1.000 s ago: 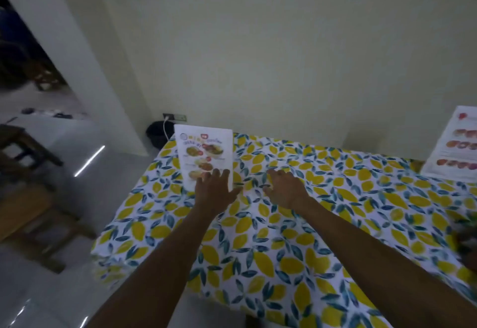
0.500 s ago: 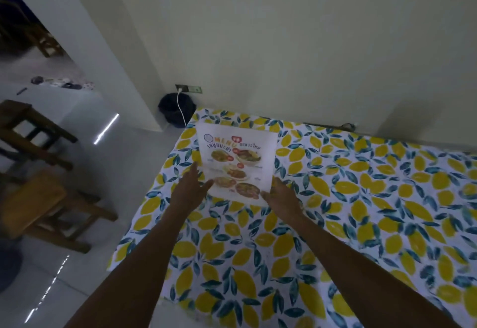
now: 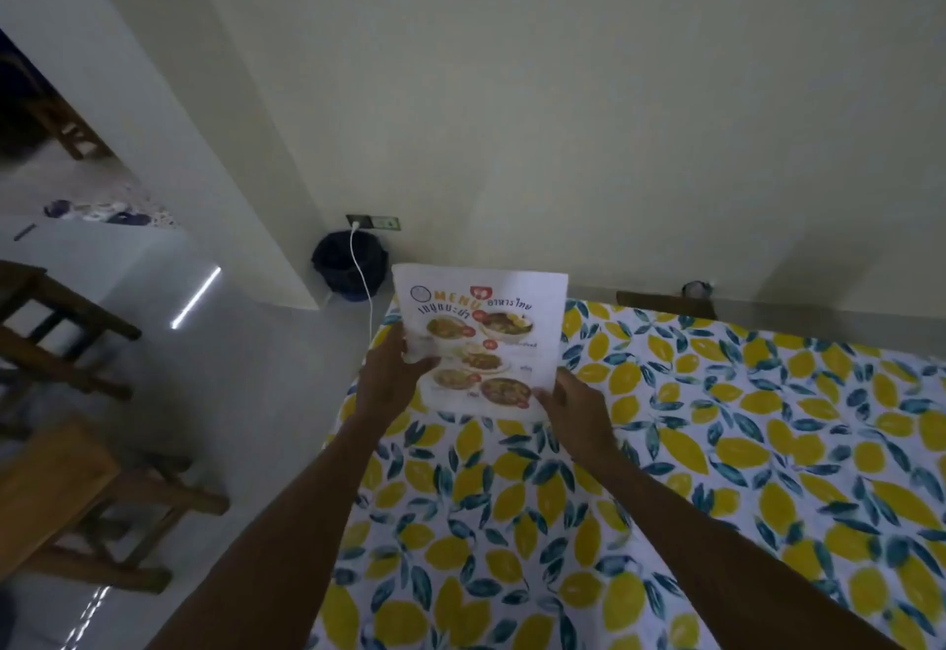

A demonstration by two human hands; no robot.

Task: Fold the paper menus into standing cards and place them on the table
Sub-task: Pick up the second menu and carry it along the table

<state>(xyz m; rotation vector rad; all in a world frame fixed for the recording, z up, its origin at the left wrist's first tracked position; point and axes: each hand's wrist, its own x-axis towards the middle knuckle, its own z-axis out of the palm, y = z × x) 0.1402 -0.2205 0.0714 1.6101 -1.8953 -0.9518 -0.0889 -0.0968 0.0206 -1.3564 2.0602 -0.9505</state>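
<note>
One white paper menu printed with food photographs and the word MENU [image 3: 486,342] was in view, held upright at the far left corner of the worktop covered by a white cloth patterned with yellow lemons and blue-green leaves [image 3: 716,470]. Two bare hands held it. The left hand [image 3: 391,375] had its grip closed on the sheet's left edge, thumb over the printed face, where the paper was creased. The right hand [image 3: 576,411] pinched the near right corner. The menu's near edge stood at or just above the cloth; contact could not be told.

On the floor to the left stood two brown wooden stools [image 3: 66,496], one nearer and one farther. Against the far wall there was one dark round bin [image 3: 348,260], with one white cable [image 3: 366,286] running from one wall socket [image 3: 373,223] down in front of it.

A second earlier, the same menu stood farther left with only the left hand on it, while the right hand lay flat on the cloth, and a second printed sheet showed at the right edge; that sheet was no longer in view. Half a second earlier both hands were at the menu's lower edge. Since then the left hand had climbed up the left side, and the camera had tilted closer to the corner.
</note>
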